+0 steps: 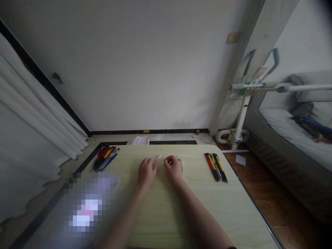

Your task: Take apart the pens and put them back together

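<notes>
My left hand (146, 172) is over the middle of the table, its thumb and fingers pinching a short, thin, clear-whitish piece (158, 157) that points away to the right. Close beside it, my right hand (173, 168) has its fingers curled and the thumb drawn in; whatever they hold, if anything, is hidden. A pale rounded thing (182, 165) peeks out behind the right hand, mostly covered. To the right lies a row of several pens (216, 167), red, yellow and grey with black ends. A heap of mixed pens (105, 157) lies at the far left.
The light wood table (207, 207) has a blurred-out lit patch (86, 211) at its left. Beyond the far edge is a white container (140, 140) by the wall. A white exercise machine (241, 117) and a bed (277, 117) stand right; a curtain (31, 138) hangs left.
</notes>
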`<state>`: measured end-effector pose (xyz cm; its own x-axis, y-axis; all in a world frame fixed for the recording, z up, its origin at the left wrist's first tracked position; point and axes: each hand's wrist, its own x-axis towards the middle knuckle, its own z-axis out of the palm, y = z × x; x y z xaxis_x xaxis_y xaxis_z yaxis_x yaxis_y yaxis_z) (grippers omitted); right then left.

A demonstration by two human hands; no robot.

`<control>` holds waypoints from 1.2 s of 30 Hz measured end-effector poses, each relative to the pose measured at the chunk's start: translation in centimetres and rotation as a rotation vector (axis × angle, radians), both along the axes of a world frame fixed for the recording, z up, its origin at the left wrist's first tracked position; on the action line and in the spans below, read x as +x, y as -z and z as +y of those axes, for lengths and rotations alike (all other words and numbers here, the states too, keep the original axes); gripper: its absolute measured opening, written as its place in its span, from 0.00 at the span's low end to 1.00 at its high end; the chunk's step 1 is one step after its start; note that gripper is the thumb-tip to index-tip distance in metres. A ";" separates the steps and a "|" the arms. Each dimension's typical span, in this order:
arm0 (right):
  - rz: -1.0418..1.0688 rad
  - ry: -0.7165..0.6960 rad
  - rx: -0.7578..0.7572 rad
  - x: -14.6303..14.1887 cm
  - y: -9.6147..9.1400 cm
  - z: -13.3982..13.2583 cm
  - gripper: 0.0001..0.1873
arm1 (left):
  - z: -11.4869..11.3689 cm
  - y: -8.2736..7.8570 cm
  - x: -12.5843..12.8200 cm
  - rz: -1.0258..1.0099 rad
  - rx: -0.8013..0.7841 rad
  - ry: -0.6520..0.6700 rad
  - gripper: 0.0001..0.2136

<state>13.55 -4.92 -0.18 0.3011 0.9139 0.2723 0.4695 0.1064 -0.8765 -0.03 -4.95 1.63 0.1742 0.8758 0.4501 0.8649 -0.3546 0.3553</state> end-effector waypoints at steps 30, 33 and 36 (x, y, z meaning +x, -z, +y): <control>-0.421 -0.030 -0.057 -1.3 0.2 -0.5 0.06 | 0.1 2.1 -2.7 -0.423 -0.090 -0.070 0.11; -0.432 -0.024 -0.079 -1.4 0.1 -0.5 0.06 | 0.2 2.2 -2.8 -0.482 -0.103 -0.084 0.11; -0.444 -0.024 -0.074 -1.4 0.1 -0.5 0.06 | 0.3 2.2 -2.9 -0.532 -0.110 -0.084 0.11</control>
